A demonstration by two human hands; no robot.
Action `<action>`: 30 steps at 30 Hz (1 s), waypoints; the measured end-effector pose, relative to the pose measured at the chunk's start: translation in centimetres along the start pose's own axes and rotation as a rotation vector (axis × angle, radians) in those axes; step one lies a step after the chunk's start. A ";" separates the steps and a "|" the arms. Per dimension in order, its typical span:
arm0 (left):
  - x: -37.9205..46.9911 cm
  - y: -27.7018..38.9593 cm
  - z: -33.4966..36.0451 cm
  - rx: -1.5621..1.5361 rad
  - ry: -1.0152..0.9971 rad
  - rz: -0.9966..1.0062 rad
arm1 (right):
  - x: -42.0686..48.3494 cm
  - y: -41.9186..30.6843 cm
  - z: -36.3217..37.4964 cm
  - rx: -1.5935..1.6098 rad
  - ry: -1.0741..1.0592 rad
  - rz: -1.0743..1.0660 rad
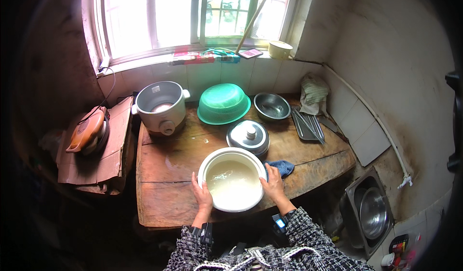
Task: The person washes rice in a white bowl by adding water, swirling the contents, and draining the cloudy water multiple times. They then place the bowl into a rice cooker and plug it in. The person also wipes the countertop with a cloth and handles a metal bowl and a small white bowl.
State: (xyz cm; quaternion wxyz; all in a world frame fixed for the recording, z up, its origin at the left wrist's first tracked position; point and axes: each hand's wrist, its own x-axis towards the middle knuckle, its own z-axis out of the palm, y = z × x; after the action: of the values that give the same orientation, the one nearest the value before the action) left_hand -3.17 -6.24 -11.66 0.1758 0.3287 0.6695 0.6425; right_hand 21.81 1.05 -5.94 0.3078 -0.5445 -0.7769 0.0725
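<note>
A round cream-white bowl [231, 207] with cloudy, pale liquid in it stands at the front of a wooden table [166, 198]. My left hand [203, 195] is against its left side, thumb near the rim. On the right side, my right hand [273, 186] grips the bowl, with a blue striped cloth [284, 168] just behind the fingers. Directly behind the bowl lies a metal lid with a knob [249, 139]. The white rice cooker body [161, 108] stands at the back left with no inner pot in it.
An upturned green plastic colander [223, 102], a steel bowl [272, 106] and a metal tray [307, 128] with utensils line the table's back. Left, an orange appliance [88, 131] sits on cardboard [108, 158]. A sink [385, 202] holding a metal basin [373, 213] is at right.
</note>
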 end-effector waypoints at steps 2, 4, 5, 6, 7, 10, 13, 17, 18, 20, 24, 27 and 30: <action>0.1 -0.3 0.0 0.054 0.013 -0.002 | -0.7 1.4 0.9 0.284 -0.287 0.408; 0.2 -0.8 -0.1 0.065 -0.034 -0.019 | -1.4 2.1 1.6 0.763 -0.457 0.849; 0.3 -1.0 -0.2 0.080 -0.032 -0.038 | -1.6 2.3 1.8 0.821 -0.509 0.878; 0.5 -1.2 -0.2 -0.017 -0.031 -0.064 | -1.9 2.2 2.0 0.840 -0.466 0.800; 0.6 -1.4 -0.2 -0.063 -0.047 -0.105 | -2.1 2.0 1.9 0.884 -0.484 0.839; 1.3 -1.4 -0.4 -0.181 -0.107 -0.293 | -2.5 1.0 1.2 0.890 -0.390 0.733; 1.8 -0.6 -0.8 -0.227 -0.138 -0.312 | -3.0 0.1 -0.3 0.981 -0.459 0.796; 1.2 1.2 -1.3 -0.338 -0.224 -0.363 | -4.6 0.2 -3.1 1.061 -0.460 0.814; 0.7 1.8 -1.3 -0.374 -0.259 -0.353 | -5.1 0.3 -3.8 1.138 -0.428 0.811; -0.2 3.1 -0.8 -0.350 -0.314 -0.347 | -6.5 0.9 -5.4 1.164 -0.374 0.741; -2.5 6.1 1.6 -0.386 -0.471 -0.345 | -9.4 2.9 -9.2 1.268 -0.282 0.791; -4.1 8.9 4.8 -0.407 -0.599 -0.345 | -10.9 5.0 -12.3 1.263 -0.173 0.833; -6.1 11.8 9.4 -0.492 -0.724 -0.274 | -11.3 8.3 -15.7 1.285 -0.059 0.780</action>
State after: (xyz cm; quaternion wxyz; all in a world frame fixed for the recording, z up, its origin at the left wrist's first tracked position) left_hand 9.96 -3.76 -2.34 0.5548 0.3888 0.4297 0.5970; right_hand 39.67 -9.25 -1.57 0.4960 -0.4914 -0.3402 0.6298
